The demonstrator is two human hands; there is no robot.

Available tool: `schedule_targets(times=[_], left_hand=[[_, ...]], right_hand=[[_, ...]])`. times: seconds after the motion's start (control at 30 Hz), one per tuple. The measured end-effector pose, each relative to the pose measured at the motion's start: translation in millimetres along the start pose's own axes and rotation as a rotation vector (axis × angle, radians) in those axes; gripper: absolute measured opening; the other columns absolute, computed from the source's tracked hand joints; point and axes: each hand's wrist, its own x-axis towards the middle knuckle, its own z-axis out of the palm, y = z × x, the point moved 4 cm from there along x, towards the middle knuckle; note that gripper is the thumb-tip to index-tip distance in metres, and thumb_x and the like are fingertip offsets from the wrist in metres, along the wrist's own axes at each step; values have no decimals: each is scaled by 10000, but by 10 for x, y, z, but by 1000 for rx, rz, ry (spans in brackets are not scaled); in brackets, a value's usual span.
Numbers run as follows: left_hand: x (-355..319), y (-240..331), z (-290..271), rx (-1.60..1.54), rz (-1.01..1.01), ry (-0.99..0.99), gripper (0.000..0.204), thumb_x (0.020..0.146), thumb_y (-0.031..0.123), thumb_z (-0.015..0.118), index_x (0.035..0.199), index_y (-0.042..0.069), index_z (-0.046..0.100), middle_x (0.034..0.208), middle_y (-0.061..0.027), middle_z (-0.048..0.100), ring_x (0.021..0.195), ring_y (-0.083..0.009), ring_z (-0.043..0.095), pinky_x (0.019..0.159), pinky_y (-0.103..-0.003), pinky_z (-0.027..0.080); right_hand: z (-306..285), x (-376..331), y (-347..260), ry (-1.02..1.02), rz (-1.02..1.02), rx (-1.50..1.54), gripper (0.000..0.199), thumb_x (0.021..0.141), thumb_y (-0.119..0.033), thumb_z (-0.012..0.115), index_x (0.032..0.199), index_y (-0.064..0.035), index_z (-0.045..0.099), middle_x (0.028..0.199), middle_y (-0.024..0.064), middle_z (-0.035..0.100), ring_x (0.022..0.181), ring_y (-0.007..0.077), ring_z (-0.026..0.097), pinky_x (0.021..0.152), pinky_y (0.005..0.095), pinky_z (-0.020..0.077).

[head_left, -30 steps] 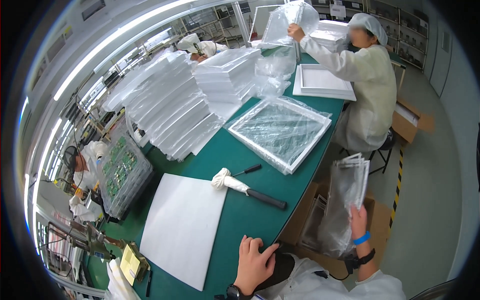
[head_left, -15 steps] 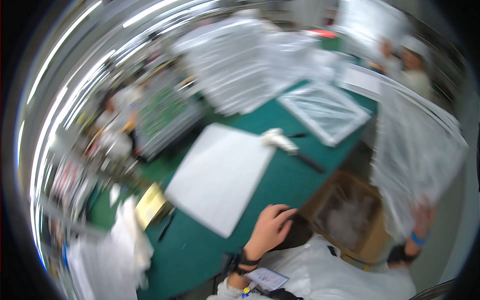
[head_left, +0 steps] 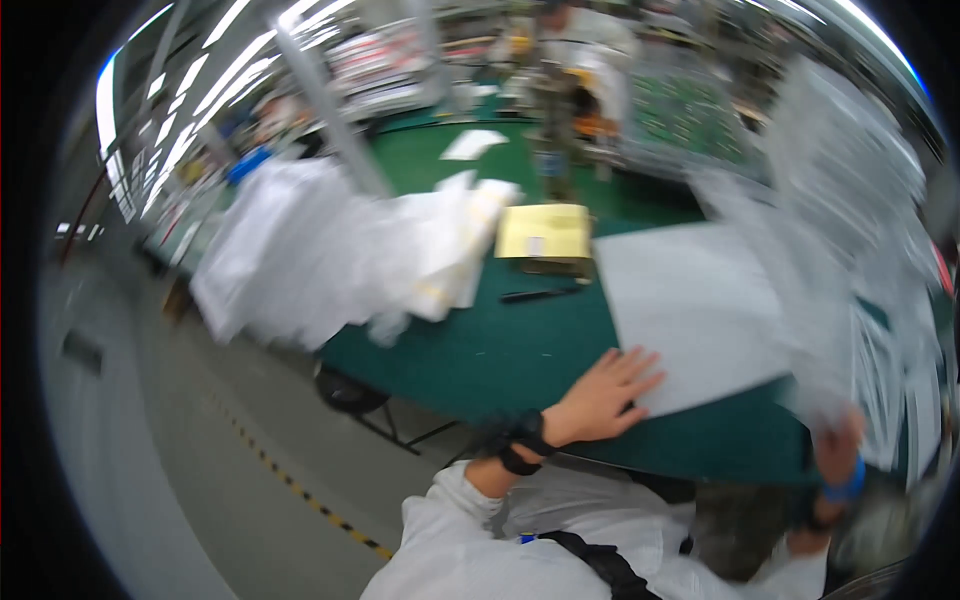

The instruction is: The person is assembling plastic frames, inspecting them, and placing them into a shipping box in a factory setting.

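My left hand is open, its fingers spread at the near left corner of a white sheet on the green table. At the right, my right hand is closed on the lower end of a translucent plastic bag. The bag is smeared by motion and overlaps the right part of the white sheet. My right fingers are blurred. Left of the sheet lie a yellow paper pad and a black pen.
A heap of white plastic bags hangs over the table's left end. Stacked wrapped packages stand at the far right, near a tray of green circuit boards. Another person works across the table. A black stool sits below the left edge.
The view has turned left. My left hand has come to the white sheet and its fingers have spread. My right hand has brought the plastic bag from beside the table over the sheet.
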Motion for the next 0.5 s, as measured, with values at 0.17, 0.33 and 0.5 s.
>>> schedule_targets(times=[0.17,0.33,0.5], left_hand=[[174,-315,18,-50,-27,-157,411,914,223,588,1311,122,556,1443,-128,462,1361,-316,401,1141,-529,262],[-37,-371,-162,-142,-27,-43,272,880,153,631,1145,91,648,1301,-112,585,1271,-291,509,1098,-495,348],[143,-556,-528,-265,-247,-107,206,843,126,679,1043,82,670,1019,-91,646,946,-314,628,864,-375,498]], right_hand=[[541,1383,-973,-455,6,278,466,666,13,685,1119,-89,640,1015,118,624,965,323,597,829,385,474],[568,1092,-1055,-444,-48,378,479,671,-81,772,1127,-152,643,1075,47,612,1062,266,580,939,392,433],[539,876,-1111,-272,104,353,407,719,-87,752,1109,-159,662,1133,61,610,1135,275,560,998,425,401]])
